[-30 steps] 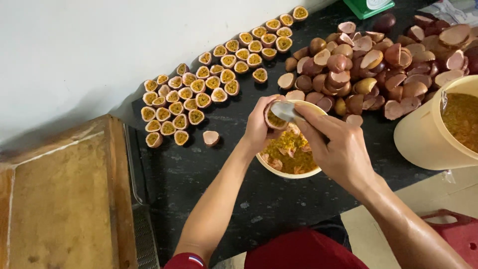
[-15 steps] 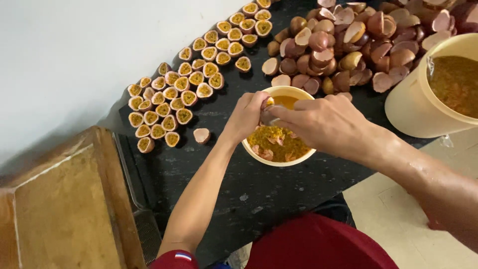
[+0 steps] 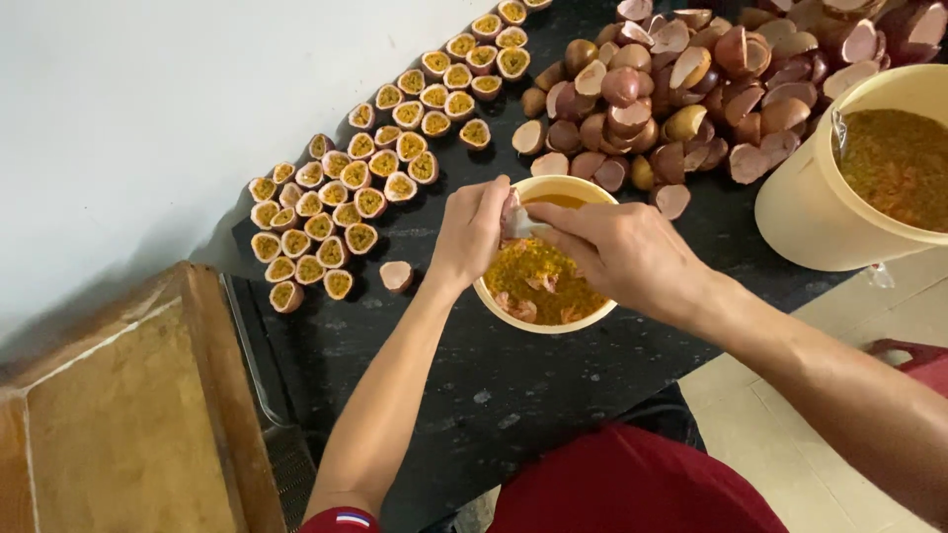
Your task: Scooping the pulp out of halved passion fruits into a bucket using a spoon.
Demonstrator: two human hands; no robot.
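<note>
Your left hand [image 3: 472,232] had closed around a passion fruit half [image 3: 510,212] and held it over the near rim of the yellow bowl [image 3: 553,188], while your right hand [image 3: 617,252] pressed in from the other side, its fingers pinched on what looked like a spoon [image 3: 528,229]. Against the pictures from a second and half a second before, both hands sat in nearly the same place over the bowl; what shifted was mostly your head, which swung the view left so the big bucket [image 3: 820,212] of pulp came further into frame. The left fingers had curled tighter over the shell and the right hand had turned in closer, which I read as the scooping stroke being under way rather than finished.

The shell was almost wholly covered by your fingers, so whether pulp was left in it could not be told. The spoon's bowl was hidden; only a pale sliver showed. The heap of empty shells [image 3: 691,89] and the rows of cut halves [image 3: 385,158] ran off the top edge, and the bucket was cut at the right.
</note>
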